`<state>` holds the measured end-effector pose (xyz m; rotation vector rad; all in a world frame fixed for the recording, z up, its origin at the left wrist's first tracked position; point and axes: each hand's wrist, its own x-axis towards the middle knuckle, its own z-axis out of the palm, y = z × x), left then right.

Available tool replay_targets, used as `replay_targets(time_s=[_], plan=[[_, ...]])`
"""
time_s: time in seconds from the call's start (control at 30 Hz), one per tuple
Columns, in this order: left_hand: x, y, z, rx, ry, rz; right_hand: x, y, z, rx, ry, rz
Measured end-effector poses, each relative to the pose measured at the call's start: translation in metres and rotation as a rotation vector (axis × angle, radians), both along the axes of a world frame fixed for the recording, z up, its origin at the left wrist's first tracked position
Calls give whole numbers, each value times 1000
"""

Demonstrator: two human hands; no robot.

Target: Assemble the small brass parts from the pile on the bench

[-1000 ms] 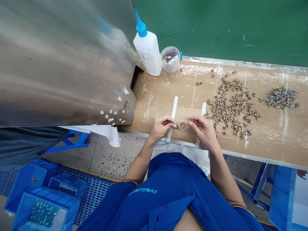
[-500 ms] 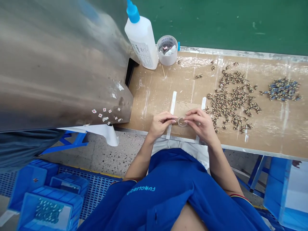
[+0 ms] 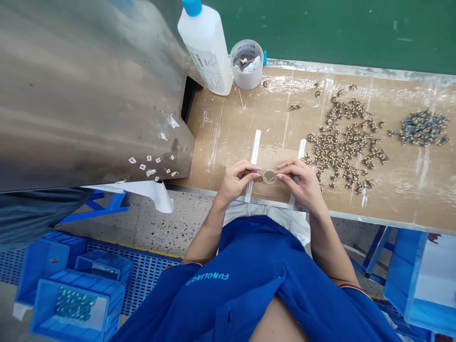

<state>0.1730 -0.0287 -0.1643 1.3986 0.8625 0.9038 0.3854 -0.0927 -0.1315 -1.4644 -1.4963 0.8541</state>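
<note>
A small clear ring (image 3: 264, 176), which looks like see-through plastic, is held up between my two hands over the near edge of the cardboard-covered bench. My right hand (image 3: 301, 183) is closed, pinching the ring's right side with thumb and fingertips. On the other side, my left hand (image 3: 237, 180) is closed with thumb and forefinger at the ring's left edge. Whether those fingers grip the ring or a tiny piece beside it is too small to tell. Beneath the hands lies a cardboard patch (image 3: 278, 154) between two white tape strips.
Many small brown-and-gold pieces (image 3: 344, 147) lie scattered right of my hands, with a blue-tinted pile (image 3: 423, 128) beyond. A white bottle (image 3: 208, 52) and a round tub (image 3: 247, 78) stand at the back left. A metal panel (image 3: 89, 104) rises at the left; blue crates (image 3: 114, 294) sit below.
The ring shows more openly between my fingertips, and my left forefinger and thumb are slightly farther apart. The whole view has shifted slightly; the bench things stay in place.
</note>
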Motion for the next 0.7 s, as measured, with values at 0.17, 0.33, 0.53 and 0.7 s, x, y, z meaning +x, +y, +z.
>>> replay_targets(time_s=[0.17,0.33,0.53,0.7], plan=[[1,-2,-4,-52,-43,1,-1,-1,-2,-19,143,-59],[1,-3,-1,-124,-48,-12,-6,4,2,18,156,-179],[1,-2,2,-46,-4,-32,-19,11,12,91,114,-204],[1,-2,2,26,55,-40,-27,15,19,102,4,-123]])
